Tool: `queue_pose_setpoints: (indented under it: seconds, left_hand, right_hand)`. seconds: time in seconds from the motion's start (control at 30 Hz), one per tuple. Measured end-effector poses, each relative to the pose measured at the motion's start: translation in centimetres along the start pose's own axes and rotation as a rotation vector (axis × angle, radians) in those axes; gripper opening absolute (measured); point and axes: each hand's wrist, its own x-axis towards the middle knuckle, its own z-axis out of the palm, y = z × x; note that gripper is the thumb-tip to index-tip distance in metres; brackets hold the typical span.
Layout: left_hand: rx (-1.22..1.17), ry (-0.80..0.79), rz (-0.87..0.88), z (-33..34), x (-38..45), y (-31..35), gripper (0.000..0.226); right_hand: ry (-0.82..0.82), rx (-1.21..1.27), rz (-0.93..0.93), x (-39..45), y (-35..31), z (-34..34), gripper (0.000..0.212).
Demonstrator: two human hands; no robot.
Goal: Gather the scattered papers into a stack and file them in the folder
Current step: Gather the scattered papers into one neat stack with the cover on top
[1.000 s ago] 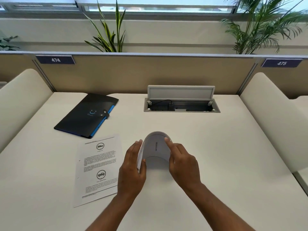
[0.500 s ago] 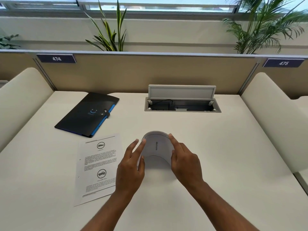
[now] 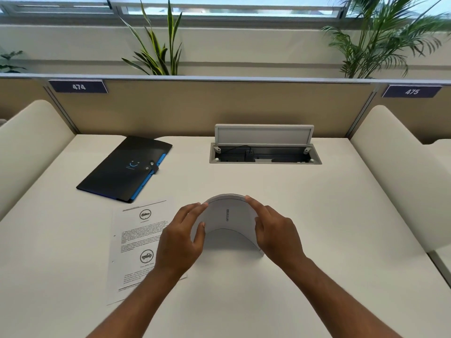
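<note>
Landmark: cable box sunk in the white desk, lid standing open.
Paper stack: bowed stack of papers is arching up off the desk, nearer the person than the cable box, a line of print running along its top.
Left hand: left hand is pressing the stack's left edge, fingers spread, thumb on the sheet; holding the papers.
Right hand: right hand is pressing the stack's right edge, index finger lying along the crest; holding the papers too.
Loose sheet: printed sheet is lying flat, left of the stack, partly under the left forearm.
Folder: black folder is lying closed, blue strip along one edge, left of the cable box, just beyond the loose sheet.
</note>
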Motion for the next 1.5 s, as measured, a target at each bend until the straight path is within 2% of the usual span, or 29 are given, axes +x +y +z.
queue_pose_setpoints:
  seconds: [0.07, 0.2, 0.33, 0.6, 0.7, 0.8, 0.87, 0.97, 1.03, 1.1, 1.17, 1.27, 1.4, 1.5]
  left_hand:
    - [0.059, -0.032, 0.038, -0.7, 0.9, 0.1, 0.046]
    - [0.34, -0.208, 0.043, -1.3, 2.7, 0.9, 0.071]
    - [0.57, -0.28, 0.117, -0.1, 3.7, 1.4, 0.075]
    - [0.578, -0.285, 0.108, 0.8, 3.1, 0.8, 0.1]
    - [0.585, -0.296, 0.119, 1.1, 3.1, 0.7, 0.099]
    - [0.566, -0.224, 0.171, 1.0, 3.4, 0.4, 0.098]
    - [0.516, -0.136, 0.164, 0.2, 3.8, -0.5, 0.094]
    - [0.289, 0.023, -0.052, -1.3, 4.3, -3.0, 0.076]
    - [-0.051, 0.048, -0.285, -1.5, 4.3, -4.5, 0.055]
    - [-0.441, -0.005, -0.49, -0.9, 4.2, -5.0, 0.039]
    - [-0.622, 0.028, -0.587, -0.3, 4.0, -5.1, 0.029]
    - [-0.661, 0.095, -0.622, 0.2, 3.9, -5.0, 0.015]
    - [-0.716, 0.207, -0.596, 0.3, 3.6, -3.9, 0.015]
    - [-0.736, 0.206, -0.591, 1.9, 1.3, -2.7, 0.014]
  right_hand:
    - [-0.018, -0.002, -0.01, 0.2, 0.5, -0.1, 0.069]
    - [-0.032, 0.0, -0.031, 0.2, 1.1, 0.0, 0.072]
    - [-0.018, 0.009, -0.058, 0.0, 1.5, 0.1, 0.076]
    - [0.003, 0.011, -0.072, 0.0, 2.0, 0.2, 0.07]
    - [-0.011, 0.009, -0.085, -0.1, 2.3, 0.5, 0.067]
    - [0.037, 0.032, -0.067, -0.2, 2.7, 0.9, 0.069]
    - [0.084, 0.117, 0.029, -0.1, 3.4, 1.3, 0.067]
    - [0.013, 0.548, 0.278, -0.4, 4.6, 2.0, 0.051]
    - [-0.052, 0.804, 0.464, -0.5, 5.1, 2.8, 0.029]
    - [-0.037, 0.914, 0.604, -0.6, 5.0, 3.8, 0.012]
    - [0.022, 0.983, 0.651, -0.7, 4.7, 4.4, 0.016]
    - [0.078, 1.044, 0.714, 0.0, 4.7, 4.6, 0.009]
    - [0.163, 1.024, 0.654, 0.6, 4.7, 4.0, 0.012]
    - [0.184, 1.047, 0.677, -0.5, 3.9, 4.6, 0.012]
